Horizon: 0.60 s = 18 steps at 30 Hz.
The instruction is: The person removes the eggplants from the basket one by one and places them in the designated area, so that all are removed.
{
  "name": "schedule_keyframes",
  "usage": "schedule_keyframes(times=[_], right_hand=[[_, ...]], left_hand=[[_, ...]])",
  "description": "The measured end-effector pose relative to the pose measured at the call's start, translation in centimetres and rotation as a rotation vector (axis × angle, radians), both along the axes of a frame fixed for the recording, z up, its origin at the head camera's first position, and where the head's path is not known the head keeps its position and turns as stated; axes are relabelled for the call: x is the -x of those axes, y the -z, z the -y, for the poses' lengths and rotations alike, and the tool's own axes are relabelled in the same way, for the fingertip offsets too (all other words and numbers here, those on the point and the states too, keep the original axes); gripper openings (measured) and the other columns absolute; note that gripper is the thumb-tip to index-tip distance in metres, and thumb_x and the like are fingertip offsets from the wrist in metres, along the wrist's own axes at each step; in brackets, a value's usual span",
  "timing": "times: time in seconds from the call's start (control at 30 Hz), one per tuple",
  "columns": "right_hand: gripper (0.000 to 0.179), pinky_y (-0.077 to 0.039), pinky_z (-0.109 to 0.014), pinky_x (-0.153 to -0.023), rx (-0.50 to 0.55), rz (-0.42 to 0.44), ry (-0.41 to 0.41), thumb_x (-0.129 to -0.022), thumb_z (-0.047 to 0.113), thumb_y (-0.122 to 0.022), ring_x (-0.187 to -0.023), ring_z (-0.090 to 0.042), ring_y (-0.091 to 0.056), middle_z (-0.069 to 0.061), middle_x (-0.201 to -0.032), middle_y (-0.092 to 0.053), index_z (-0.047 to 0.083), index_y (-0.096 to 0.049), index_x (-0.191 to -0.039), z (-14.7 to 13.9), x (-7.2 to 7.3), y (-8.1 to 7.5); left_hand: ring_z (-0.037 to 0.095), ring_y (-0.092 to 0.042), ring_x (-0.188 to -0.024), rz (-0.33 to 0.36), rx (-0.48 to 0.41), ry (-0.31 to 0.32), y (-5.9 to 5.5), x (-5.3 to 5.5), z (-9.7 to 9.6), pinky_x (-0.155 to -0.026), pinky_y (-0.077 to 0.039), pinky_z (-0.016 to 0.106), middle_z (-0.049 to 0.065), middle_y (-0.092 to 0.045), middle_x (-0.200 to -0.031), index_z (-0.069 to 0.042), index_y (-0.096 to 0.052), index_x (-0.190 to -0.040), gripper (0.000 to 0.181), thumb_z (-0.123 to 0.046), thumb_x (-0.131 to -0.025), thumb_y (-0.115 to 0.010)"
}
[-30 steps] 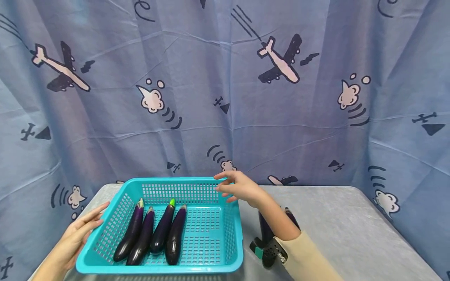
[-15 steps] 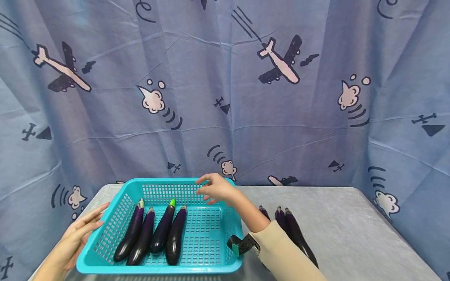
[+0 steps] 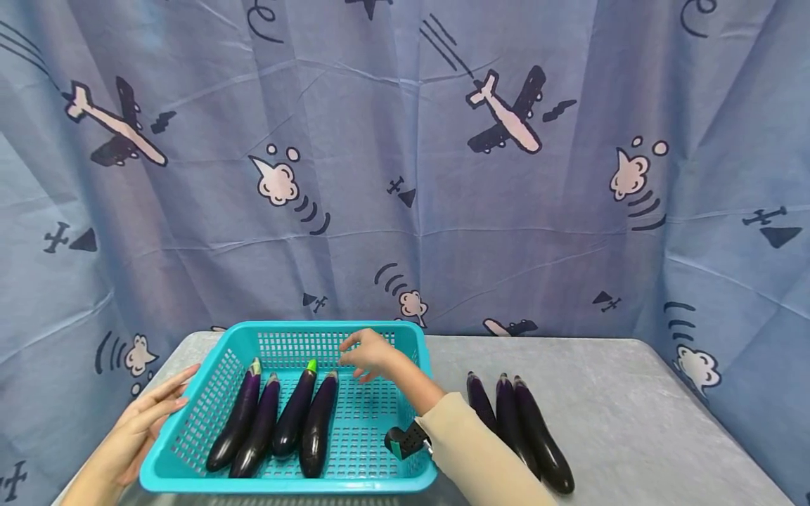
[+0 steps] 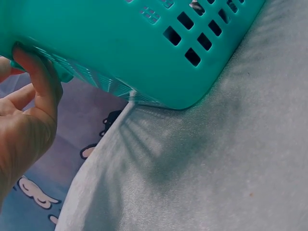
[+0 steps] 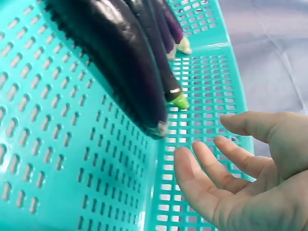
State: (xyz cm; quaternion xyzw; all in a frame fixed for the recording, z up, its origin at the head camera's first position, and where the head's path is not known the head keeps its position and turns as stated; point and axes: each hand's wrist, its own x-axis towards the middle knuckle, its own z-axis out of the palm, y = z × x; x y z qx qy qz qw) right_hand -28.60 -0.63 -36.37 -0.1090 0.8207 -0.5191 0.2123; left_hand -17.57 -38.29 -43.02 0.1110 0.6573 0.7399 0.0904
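A turquoise plastic basket (image 3: 287, 485) with pierced walls stands on the table. Several dark purple eggplants (image 3: 319, 425) lie side by side in its left half, stems pointing away; one stem is bright green. At the basket's left side is my left hand (image 3: 142, 422), extended fingertips touching the outside near the rim; in the left wrist view the bent finger (image 4: 43, 82) reaches up under the edge. My right hand (image 3: 373, 353) hovers inside the basket, beside the stem of the rightmost eggplant (image 5: 120, 62). Its fingers are loosely spread and hold nothing.
Right of the basket, three more eggplants (image 3: 543, 446) lie together on the grey cloth-covered table (image 3: 639, 422), partly hidden by the right sleeve (image 3: 481, 453). A blue curtain (image 3: 354, 140) with airplane prints hangs behind the table. A black band circles the right wrist.
My right hand has moved left and down from above the basket's right rim to inside it, uncovering the eggplants on the table. The left hand and basket have stayed put.
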Motion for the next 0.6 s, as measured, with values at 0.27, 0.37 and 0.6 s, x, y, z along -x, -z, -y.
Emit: schedule_keyframes(times=[0.27,0.37,0.6], right_hand=[[0.03,-0.063,-0.056,-0.088,-0.017,0.026,-0.014,-0.101,0.004,-0.07,-0.107,-0.049,-0.07,-0.025,-0.123,-0.07,-0.005,-0.066,-0.129,0.7,-0.4,0.5],[0.03,-0.064,-0.054,-0.086,-0.026,0.03,-0.013,-0.101,0.005,-0.071,-0.103,-0.048,-0.071,-0.022,-0.116,-0.071,-0.004,-0.067,-0.129,1.0,-0.5,0.6],[0.026,-0.064,-0.051,-0.084,-0.058,0.08,0.012,-0.1,0.008,-0.072,-0.099,-0.044,-0.072,-0.018,-0.109,-0.071,-0.001,-0.07,-0.124,1.9,-0.5,0.8]], left_hand=[[0.008,-0.066,-0.122,0.002,-0.062,0.069,-0.1,0.1,0.1,-0.094,-0.062,0.037,-0.02,-0.061,-0.14,-0.045,-0.057,-0.147,0.055,-0.008,-0.116,-0.03],[0.008,-0.066,-0.122,0.009,-0.071,0.078,-0.1,0.1,0.1,-0.095,-0.062,0.036,-0.02,-0.062,-0.14,-0.046,-0.057,-0.146,0.056,-0.008,-0.116,-0.03],[0.006,-0.065,-0.124,0.009,-0.076,0.092,0.0,0.1,0.1,-0.095,-0.061,0.036,-0.022,-0.061,-0.141,-0.046,-0.056,-0.147,0.056,-0.008,-0.116,-0.029]])
